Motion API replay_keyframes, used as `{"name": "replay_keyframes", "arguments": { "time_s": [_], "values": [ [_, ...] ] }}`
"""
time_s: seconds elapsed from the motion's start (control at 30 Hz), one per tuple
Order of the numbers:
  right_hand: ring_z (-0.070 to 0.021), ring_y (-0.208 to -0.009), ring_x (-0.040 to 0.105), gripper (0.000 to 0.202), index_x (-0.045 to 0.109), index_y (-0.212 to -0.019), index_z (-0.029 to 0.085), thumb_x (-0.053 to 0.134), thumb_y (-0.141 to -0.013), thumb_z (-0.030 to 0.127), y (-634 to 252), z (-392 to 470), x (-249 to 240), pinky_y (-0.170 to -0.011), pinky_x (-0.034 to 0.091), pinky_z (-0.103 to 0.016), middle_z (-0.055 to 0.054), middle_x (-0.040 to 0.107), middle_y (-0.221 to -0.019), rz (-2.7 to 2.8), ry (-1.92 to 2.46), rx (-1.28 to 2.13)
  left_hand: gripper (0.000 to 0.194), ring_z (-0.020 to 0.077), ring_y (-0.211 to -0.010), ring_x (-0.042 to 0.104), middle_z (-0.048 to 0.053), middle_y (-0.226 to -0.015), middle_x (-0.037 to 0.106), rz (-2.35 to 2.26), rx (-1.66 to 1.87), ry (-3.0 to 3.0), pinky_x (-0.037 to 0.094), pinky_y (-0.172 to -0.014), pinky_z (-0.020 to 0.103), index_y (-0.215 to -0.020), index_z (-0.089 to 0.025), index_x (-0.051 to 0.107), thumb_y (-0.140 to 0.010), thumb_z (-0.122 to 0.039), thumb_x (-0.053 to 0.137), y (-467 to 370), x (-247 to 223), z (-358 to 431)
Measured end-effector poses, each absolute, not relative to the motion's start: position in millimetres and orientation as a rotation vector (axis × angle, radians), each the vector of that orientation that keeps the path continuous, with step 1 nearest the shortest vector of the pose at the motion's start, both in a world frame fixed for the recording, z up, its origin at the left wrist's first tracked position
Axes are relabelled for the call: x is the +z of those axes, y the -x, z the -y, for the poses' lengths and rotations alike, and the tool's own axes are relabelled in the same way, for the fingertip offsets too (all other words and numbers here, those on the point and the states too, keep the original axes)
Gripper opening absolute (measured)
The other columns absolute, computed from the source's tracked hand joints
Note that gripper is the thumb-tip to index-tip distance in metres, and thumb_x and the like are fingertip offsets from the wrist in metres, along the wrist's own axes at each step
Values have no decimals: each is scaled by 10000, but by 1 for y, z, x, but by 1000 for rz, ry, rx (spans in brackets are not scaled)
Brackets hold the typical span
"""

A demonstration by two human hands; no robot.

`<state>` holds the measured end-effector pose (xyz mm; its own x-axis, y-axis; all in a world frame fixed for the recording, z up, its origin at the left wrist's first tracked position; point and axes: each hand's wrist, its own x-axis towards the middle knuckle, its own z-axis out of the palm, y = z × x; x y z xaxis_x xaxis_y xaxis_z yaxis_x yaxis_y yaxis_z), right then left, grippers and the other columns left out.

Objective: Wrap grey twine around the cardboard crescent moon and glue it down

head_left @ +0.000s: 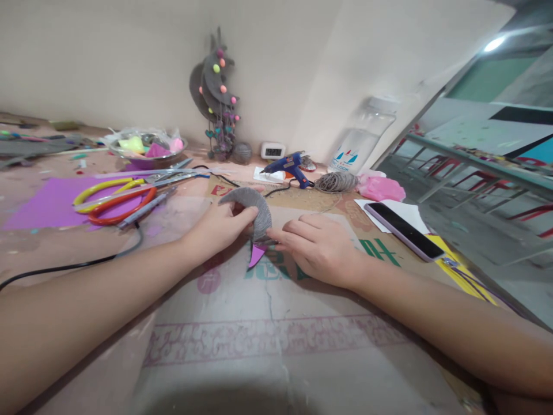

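Observation:
A crescent moon shape point(261, 214) wound with grey yarn stands tilted above the cardboard. Its lower tip point(256, 255) is bare and purple. My left hand point(228, 223) grips the upper, wrapped part, with the thumb on the front and the fingers partly hidden behind. Close to the lower end of the winding, my right hand point(317, 246) has its fingers drawn together and touching the yarn at the crescent's right edge. The exact pinch point is hard to make out.
Cardboard point(302, 357) lies beneath my hands. To the left are scissors point(116, 202) on a purple sheet point(47, 202) and a metal bowl point(149, 160). Behind stand a glue gun point(287, 167), grey yarn point(336, 182), a clock point(273, 151) and a bottle point(363, 138). A phone point(404, 230) lies right.

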<state>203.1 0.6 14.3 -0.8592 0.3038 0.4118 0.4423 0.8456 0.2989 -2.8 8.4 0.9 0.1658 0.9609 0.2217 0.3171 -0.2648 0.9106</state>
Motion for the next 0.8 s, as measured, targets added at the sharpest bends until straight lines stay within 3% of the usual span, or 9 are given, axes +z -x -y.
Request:
{"name": "replay_keyframes", "arguments": {
  "time_s": [0.2,0.53,0.8],
  "values": [
    [-135,-667,465,267,617,-1070,172,423,-910,260,-204,-1,13,-605,346,-268,-38,601,-757,2690,573,-598,373,145,-607,503,-10,-636,569,-1230,1110,-1704,420,-615,253,-1116,-161,594,-786,-267,458,2,4,-7],
    [-126,-659,463,259,616,-1048,160,420,-913,262,-201,1,15,-585,337,-257,-28,584,-729,2661,552,-589,351,154,-623,528,-4,-659,604,-1273,1116,-1718,431,-615,252,-1064,-163,619,-785,-296,453,2,1,-7],
    [-136,-679,454,270,587,-1104,167,415,-916,256,-202,0,12,-602,332,-274,-33,594,-770,2701,560,-638,436,148,-630,538,-8,-696,617,-1200,1103,-1701,437,-580,239,-1208,-189,537,-792,-284,448,2,3,-6]
  ]
}}
